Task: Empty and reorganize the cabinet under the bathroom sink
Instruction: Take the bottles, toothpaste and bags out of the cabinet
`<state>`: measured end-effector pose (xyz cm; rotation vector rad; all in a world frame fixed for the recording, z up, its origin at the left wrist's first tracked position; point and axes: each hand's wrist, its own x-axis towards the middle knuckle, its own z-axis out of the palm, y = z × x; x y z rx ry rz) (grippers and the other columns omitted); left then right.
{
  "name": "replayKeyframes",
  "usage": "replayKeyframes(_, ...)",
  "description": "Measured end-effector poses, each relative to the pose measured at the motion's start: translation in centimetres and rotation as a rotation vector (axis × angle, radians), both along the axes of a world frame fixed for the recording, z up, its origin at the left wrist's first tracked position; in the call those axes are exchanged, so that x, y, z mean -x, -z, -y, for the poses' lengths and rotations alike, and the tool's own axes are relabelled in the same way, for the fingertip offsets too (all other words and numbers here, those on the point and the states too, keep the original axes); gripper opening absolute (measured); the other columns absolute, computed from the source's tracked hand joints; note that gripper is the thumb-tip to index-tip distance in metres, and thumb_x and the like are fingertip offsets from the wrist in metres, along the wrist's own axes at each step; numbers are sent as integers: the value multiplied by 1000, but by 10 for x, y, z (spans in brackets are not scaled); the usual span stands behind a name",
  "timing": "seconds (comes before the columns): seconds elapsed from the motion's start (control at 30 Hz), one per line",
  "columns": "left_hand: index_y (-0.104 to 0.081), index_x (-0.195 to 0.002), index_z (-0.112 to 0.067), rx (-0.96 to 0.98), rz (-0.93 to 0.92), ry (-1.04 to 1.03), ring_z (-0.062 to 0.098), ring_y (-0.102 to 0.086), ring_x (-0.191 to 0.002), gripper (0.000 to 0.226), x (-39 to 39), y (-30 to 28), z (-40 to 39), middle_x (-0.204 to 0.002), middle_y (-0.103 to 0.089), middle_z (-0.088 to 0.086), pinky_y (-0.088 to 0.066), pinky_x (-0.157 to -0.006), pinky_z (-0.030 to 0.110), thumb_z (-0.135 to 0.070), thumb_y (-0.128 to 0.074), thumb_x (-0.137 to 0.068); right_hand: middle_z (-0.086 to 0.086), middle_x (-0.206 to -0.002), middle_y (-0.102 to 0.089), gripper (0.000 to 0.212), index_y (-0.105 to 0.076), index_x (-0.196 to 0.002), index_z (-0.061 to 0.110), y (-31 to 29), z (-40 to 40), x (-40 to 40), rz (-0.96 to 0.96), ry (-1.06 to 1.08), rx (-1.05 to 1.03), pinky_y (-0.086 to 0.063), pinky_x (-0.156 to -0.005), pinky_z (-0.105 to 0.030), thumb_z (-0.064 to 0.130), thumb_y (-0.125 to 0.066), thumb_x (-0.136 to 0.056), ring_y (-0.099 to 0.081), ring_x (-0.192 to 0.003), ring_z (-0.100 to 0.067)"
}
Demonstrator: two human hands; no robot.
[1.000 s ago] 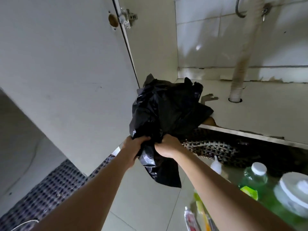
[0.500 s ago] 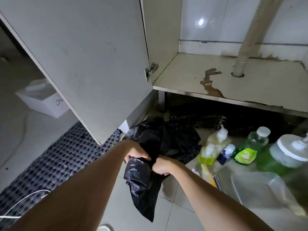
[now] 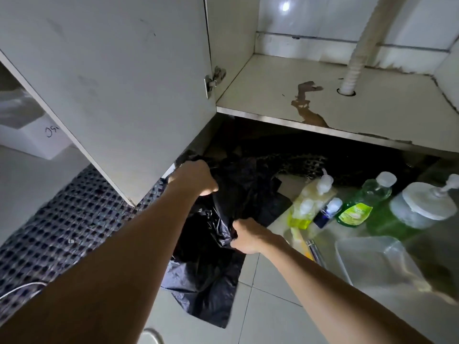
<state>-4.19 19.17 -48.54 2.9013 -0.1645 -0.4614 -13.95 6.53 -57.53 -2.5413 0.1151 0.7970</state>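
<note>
A crumpled black plastic bag (image 3: 211, 276) lies on the tiled floor in front of the open cabinet. My left hand (image 3: 196, 176) grips its upper edge near the cabinet door's lower corner. My right hand (image 3: 250, 235) pinches a fold of the same bag lower down, to the right. The cabinet shelf (image 3: 372, 108) is bare except for a brown stain (image 3: 306, 105) and the white drain hose (image 3: 357, 53) passing through a hole in it.
The open white door (image 3: 111, 83) stands at the left. On the floor to the right stand yellow bottles (image 3: 308, 204), a small blue bottle (image 3: 327, 212), a green bottle (image 3: 362, 202), a large pump bottle (image 3: 422, 209) and a clear plastic tray (image 3: 382, 259). A checked mat (image 3: 62, 227) lies left, a white box (image 3: 32, 140) beyond it.
The black bag has come down from in front of the cabinet shelf to the floor. Both hands stay on it and have moved apart, the left one up and away from the right.
</note>
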Motion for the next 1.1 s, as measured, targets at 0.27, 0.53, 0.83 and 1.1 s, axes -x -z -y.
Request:
replayKeyframes(0.27,-69,-99,-17,404,34,296,25,-64,-92,22,-3,36,99,-101,-69,6,-52,-78,31,-30,-57,-86,-4,-101,-67,46,-52,-126,21,-38,78,1,-67,-5,54,-53,-67,-29,24,-63,-82,-66,-79,-17)
replayKeyframes(0.53,-51,-77,-14,105,-890,571,12,-51,-62,27,36,65,196,-72,-56,2,-47,-62,25,-31,-46,-98,-2,-104,-68,22,-66,-106,14,-125,197,47,-145,95,477,-46,-66,-23,18,-61,-85,-63,-88,-18)
replayKeyframes(0.83,-57,-101,-4,-20,-869,571,18,-62,-69,32,64,88,219,-80,-62,11,-53,-51,34,-36,-56,-94,-4,-104,-68,16,-67,-101,16,-81,281,127,-233,214,507,-48,-68,-24,18,-60,-86,-63,-83,-17)
replayKeyframes(1.1,-63,-90,0,28,-508,485,21,-63,-55,30,107,80,220,-70,-65,9,-61,-59,38,-30,-58,-92,-6,-73,-55,19,-64,-95,5,-34,325,170,-321,153,627,-48,-62,-28,3,-61,-76,-54,-60,-18)
